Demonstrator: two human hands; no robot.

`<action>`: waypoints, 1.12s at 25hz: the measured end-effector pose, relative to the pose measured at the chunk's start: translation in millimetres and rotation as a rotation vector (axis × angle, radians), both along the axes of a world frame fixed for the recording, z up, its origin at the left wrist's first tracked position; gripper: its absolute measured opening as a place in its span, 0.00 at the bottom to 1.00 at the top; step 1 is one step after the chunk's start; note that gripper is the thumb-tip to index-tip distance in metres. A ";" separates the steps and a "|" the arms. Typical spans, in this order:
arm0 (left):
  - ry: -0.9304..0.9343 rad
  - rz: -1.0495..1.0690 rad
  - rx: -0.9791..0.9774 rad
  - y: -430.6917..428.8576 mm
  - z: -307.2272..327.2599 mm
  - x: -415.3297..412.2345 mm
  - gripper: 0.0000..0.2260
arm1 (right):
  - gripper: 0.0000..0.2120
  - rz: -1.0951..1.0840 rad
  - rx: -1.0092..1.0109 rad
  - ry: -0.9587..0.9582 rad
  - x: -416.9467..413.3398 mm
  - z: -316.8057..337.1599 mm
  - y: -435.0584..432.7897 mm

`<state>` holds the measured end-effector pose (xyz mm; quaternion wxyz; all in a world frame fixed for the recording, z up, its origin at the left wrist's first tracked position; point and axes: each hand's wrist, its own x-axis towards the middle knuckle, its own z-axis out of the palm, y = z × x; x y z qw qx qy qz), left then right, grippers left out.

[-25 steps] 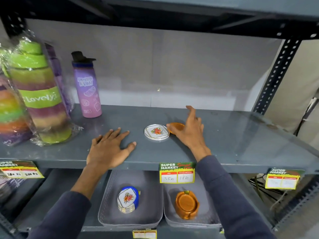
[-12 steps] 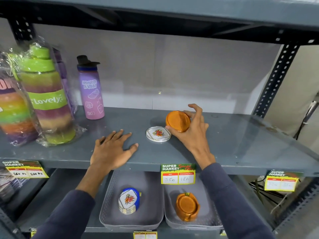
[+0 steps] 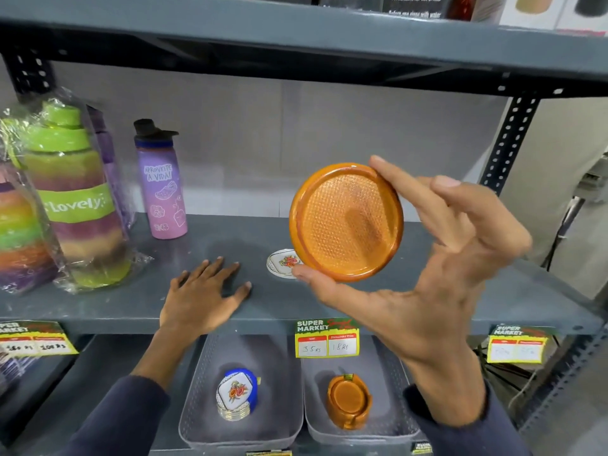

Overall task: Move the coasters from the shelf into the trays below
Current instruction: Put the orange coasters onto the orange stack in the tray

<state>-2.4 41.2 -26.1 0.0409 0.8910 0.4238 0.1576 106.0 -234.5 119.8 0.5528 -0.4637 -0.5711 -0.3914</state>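
My right hand (image 3: 437, 284) holds a round orange coaster (image 3: 345, 222) upright in the air, close to the camera, pinched by its rim between thumb and fingers. Behind it a white coaster with a flower print (image 3: 281, 263) lies on the grey shelf (image 3: 329, 301), partly hidden. My left hand (image 3: 204, 294) rests flat on the shelf, fingers spread, holding nothing. Below, the left grey tray (image 3: 204, 422) holds a stack of white printed coasters in a blue holder (image 3: 237, 394). The right grey tray (image 3: 316, 426) holds orange coasters in an orange holder (image 3: 348, 401).
A purple bottle (image 3: 161, 182) and wrapped striped bottles (image 3: 69, 199) stand at the shelf's left. Price tags (image 3: 326, 339) hang on the shelf's front edge. Another shelf runs overhead, with a perforated upright post (image 3: 506, 143) at the right.
My right hand picked the orange coaster off the shelf and raised it up toward the camera. My left hand stayed flat on the shelf.
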 end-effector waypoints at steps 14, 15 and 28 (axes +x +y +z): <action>0.017 -0.006 -0.009 -1.8 5.4 -0.7 0.32 | 0.44 -0.049 -0.431 0.343 14.0 -141.9 -11.1; 0.008 -0.009 -0.001 -2.0 5.8 -1.0 0.31 | 0.44 -0.062 -0.483 0.369 14.9 -162.5 -15.1; -0.032 -0.024 0.031 -3.9 5.2 -0.6 0.29 | 0.45 -0.395 -1.256 0.837 122.1 -362.1 26.1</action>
